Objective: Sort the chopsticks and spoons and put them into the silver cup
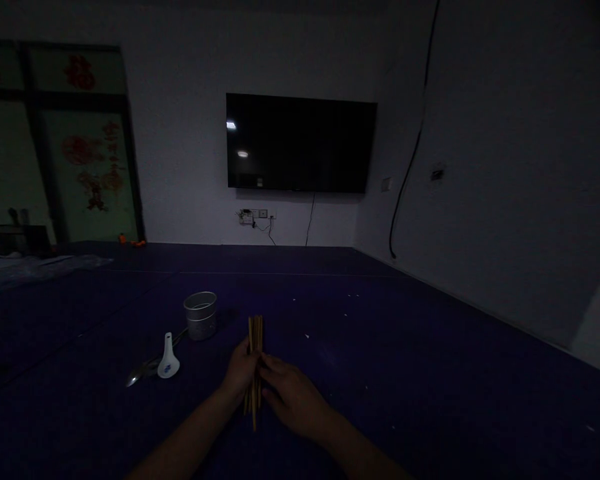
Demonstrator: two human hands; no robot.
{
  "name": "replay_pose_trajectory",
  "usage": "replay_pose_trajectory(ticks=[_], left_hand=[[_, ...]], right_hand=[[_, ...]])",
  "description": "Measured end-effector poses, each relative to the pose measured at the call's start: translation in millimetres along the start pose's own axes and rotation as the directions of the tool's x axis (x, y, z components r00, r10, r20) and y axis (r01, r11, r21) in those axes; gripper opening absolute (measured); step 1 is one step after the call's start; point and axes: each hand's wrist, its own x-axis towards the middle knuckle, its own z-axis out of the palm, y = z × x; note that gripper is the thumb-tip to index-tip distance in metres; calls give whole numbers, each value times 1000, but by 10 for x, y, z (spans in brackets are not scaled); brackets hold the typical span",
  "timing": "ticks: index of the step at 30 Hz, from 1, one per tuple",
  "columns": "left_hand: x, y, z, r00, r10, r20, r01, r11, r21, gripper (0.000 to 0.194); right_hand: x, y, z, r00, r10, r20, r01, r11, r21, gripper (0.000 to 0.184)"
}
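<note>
Head view shows both bare forearms rising from the bottom edge and converging on a bundle of wooden chopsticks (255, 330), which is between the hands, over the dark purple-blue surface (405, 347). The left forearm slants up and to the right, wrist nearly in line with it, and the left hand (240, 370) is closed about the bundle's left side, gripping it around the middle; its farther fingers are hidden. The right forearm comes in from the lower right, slanting up and to the left, with the back of the right hand (295, 397) turned upward. Its fingers lie close together, their tips reaching the bundle's right side beside the left hand, while the thumb lies lower, near the sticks; whether these fingers pinch or merely touch, I cannot tell. The chopsticks point away from the person, far ends nearly even, near ends ragged, one stick jutting out below the others. Whether the bundle rests on the surface or is held just above it is unclear. To the left of the hands, a metal cup (201, 325) stands upright, with a white ceramic spoon (169, 366) and a metal spoon (139, 375) lying nearer the person.
</note>
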Motion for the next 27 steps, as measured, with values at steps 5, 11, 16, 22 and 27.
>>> replay_pose_trajectory(ticks=[5,11,16,22,27], left_hand=[[-5,23,-16,995,95,-30,-92,991,95,21],[14,62,-30,973,210,-92,-187,959,213,29],[65,97,-65,966,239,-95,-211,949,235,33],[90,63,-92,946,319,-60,-274,885,376,27],[107,45,-146,936,350,38,-275,659,700,27]], right_hand=[[4,-24,13,1000,-25,-3,25,1000,0,33],[10,1,25,999,-46,-10,46,999,-19,27],[-2,-8,20,999,-31,-13,31,1000,-7,35],[-17,-29,-2,1000,4,-19,-4,1000,-7,36],[-18,-35,-27,1000,-4,-2,4,1000,15,36]])
